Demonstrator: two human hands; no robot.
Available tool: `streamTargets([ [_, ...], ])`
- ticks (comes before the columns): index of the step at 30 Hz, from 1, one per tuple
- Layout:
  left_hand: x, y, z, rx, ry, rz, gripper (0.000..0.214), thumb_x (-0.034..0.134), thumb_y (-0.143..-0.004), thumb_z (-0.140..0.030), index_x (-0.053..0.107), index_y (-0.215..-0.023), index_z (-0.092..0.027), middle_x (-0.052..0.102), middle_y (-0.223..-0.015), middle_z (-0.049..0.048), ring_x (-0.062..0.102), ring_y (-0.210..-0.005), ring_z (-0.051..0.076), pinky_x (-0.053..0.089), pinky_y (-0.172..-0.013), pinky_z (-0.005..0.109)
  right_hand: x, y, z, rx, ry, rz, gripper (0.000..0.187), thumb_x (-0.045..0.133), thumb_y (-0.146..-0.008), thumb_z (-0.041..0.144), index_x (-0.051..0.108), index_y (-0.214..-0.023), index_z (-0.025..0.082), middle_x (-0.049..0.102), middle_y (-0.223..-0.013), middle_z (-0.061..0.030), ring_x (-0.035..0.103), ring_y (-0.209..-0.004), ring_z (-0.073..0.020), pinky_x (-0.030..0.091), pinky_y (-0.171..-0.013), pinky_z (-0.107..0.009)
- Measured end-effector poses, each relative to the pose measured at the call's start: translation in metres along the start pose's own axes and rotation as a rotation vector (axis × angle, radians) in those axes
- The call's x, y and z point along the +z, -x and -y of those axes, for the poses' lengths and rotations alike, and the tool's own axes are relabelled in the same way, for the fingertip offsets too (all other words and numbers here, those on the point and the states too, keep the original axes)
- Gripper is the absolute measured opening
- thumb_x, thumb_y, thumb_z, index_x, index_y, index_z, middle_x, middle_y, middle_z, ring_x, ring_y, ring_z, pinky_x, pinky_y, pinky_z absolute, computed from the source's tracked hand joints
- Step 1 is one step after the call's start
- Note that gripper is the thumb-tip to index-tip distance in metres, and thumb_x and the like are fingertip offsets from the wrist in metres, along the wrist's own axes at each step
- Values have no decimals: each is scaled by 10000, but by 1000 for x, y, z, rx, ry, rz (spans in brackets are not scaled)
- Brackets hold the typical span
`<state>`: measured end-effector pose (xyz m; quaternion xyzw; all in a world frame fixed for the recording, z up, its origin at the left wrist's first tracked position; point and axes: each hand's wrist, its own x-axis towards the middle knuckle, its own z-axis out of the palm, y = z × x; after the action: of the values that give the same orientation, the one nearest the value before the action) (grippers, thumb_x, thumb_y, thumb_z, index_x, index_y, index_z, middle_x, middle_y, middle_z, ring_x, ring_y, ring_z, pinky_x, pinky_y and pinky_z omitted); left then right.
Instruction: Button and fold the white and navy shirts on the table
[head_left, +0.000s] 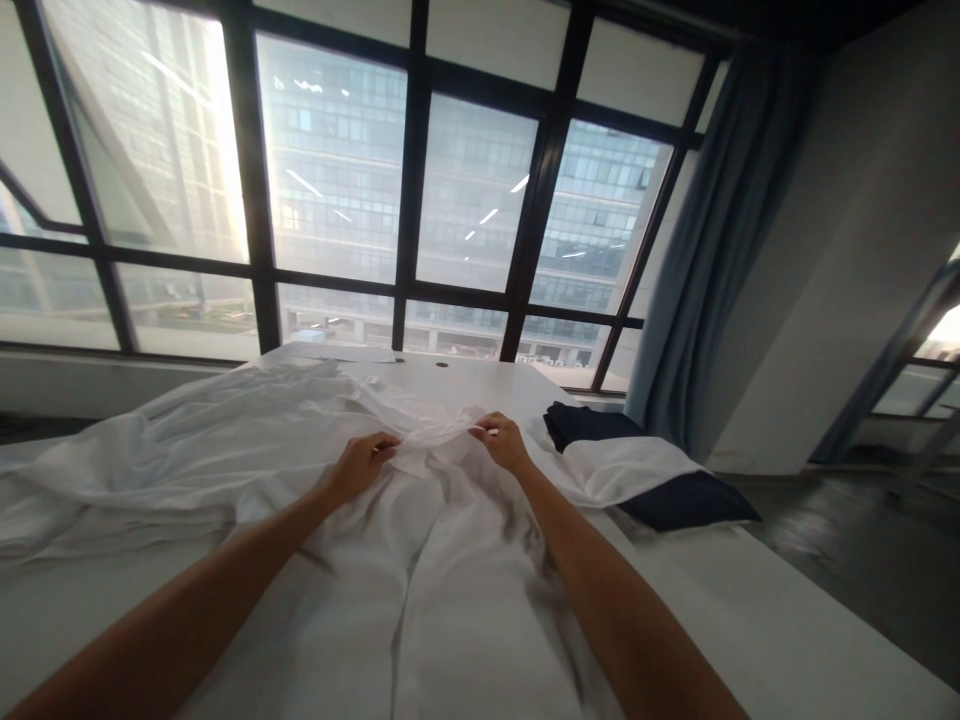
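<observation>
A white shirt lies front up, its open front edge running down toward me. My left hand is closed, pinching the shirt's collar at its left end. At the collar's right end, my right hand grips the fabric between thumb and fingers. Both arms reach forward over the shirt, and the collar is stretched between the two hands. Creases spread through the cloth just below it.
More rumpled white fabric spreads over the white table on the left. To the right lie dark navy cloth and a white cloth across it. Windows and a blue curtain stand beyond.
</observation>
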<state>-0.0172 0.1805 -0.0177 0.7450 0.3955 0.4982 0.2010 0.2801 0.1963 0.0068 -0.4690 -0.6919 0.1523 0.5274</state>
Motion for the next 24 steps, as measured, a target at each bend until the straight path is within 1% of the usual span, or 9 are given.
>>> streamTargets([
  [2,-3,-5,-1,-53,90,46,140,670,-694,-255,700,-817,-195,710,-771,32,642,-724,193,501,-707,289,-4,-2,-3,10,-21,48,168,675,-706,331,712,-755,175,676,-863,-55,618,-786,-177,515,-723,-296],
  [5,-7,-11,-3,-152,347,46,157,703,-639,-201,645,-784,-178,655,-710,1,603,-681,153,498,-666,265,-6,-4,-6,38,-56,121,151,635,-704,264,698,-804,170,692,-832,-43,623,-789,-174,509,-769,-311],
  [8,-9,-14,-9,-286,639,18,239,717,-625,-141,577,-815,-181,604,-694,-31,586,-648,121,509,-631,250,-7,-4,-5,38,-65,175,249,610,-704,232,680,-935,173,679,-789,-13,605,-727,-149,494,-722,-285],
  [10,-10,-15,-14,-359,791,11,299,708,-629,-94,558,-869,-191,605,-711,-34,593,-640,115,516,-614,243,-9,-3,-2,33,-22,223,288,599,-723,240,666,-995,172,660,-741,5,575,-660,-130,471,-669,-259],
  [13,-13,-14,-23,-450,948,25,380,659,-626,-17,560,-947,-196,620,-741,-25,605,-632,112,510,-580,217,-12,0,5,37,132,289,242,560,-786,258,672,-977,161,637,-668,9,529,-586,-122,432,-617,-241],
  [16,-13,-12,-32,-546,1006,79,411,606,-611,21,580,-973,-173,648,-801,7,625,-650,120,506,-565,206,-11,1,14,19,297,280,227,493,-823,187,690,-935,167,675,-736,-33,570,-671,-147,435,-672,-249],
  [19,-10,-12,-40,-582,1012,122,385,611,-606,7,600,-957,-152,656,-814,19,620,-639,115,499,-562,201,-7,1,27,-58,397,252,320,480,-738,70,703,-942,172,700,-957,-74,598,-901,-182,441,-833,-277],
  [22,-6,-12,-44,-527,971,122,337,672,-636,-52,610,-953,-152,649,-790,11,610,-635,107,492,-575,198,-1,3,43,-126,316,310,403,519,-651,56,704,-990,170,691,-1056,-72,592,-989,-198,438,-913,-312],
  [24,-5,-12,-44,-434,886,102,351,712,-648,-97,612,-978,-164,653,-794,10,612,-643,111,487,-579,203,5,5,52,-128,167,395,361,561,-663,108,706,-987,175,706,-1010,-57,614,-932,-194,465,-871,-315],
])
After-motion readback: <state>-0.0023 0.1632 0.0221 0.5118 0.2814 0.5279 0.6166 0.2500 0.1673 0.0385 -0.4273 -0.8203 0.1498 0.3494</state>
